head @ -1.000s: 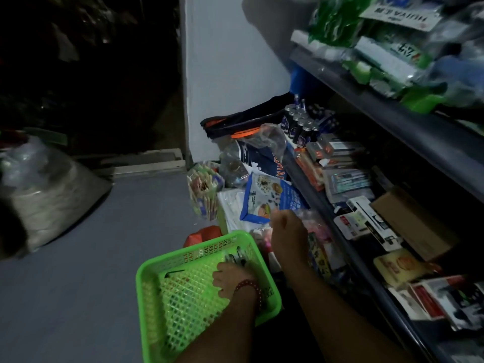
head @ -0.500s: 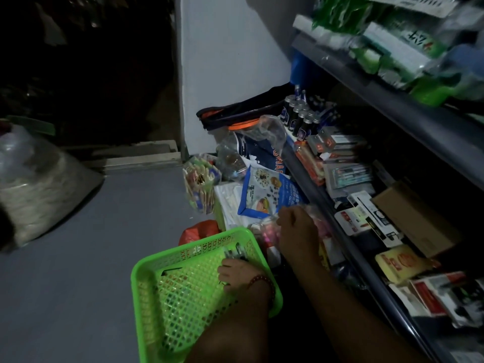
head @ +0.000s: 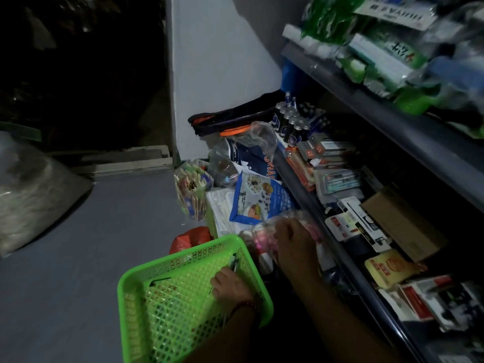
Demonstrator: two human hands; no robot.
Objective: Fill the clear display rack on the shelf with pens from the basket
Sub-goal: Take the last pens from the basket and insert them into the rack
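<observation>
A bright green mesh basket [head: 167, 305] stands on the grey floor at the lower middle. My left hand [head: 230, 286] is inside it at its right wall, fingers curled round a few dark pens [head: 233, 263] whose ends stick up above the hand. My right hand [head: 296, 242] is just beyond the basket, by the lower shelf's front edge. It grips a clear plastic rack [head: 264, 231] with pink things inside, and its fingertips are hidden behind the hand. In the dim light the rack's shape is hard to make out.
The lower shelf [head: 348, 255] on the right is crowded with boxes, cards and small dark bottles [head: 290, 124]. Blue bags [head: 259, 197], a stick bundle [head: 192, 189] and a red bag [head: 191, 238] lie on the floor. A sack [head: 31, 195] sits at the left.
My right hand has shifted slightly right, toward the shelf edge, onto the clear rack. My left hand stays in the basket holding the pens.
</observation>
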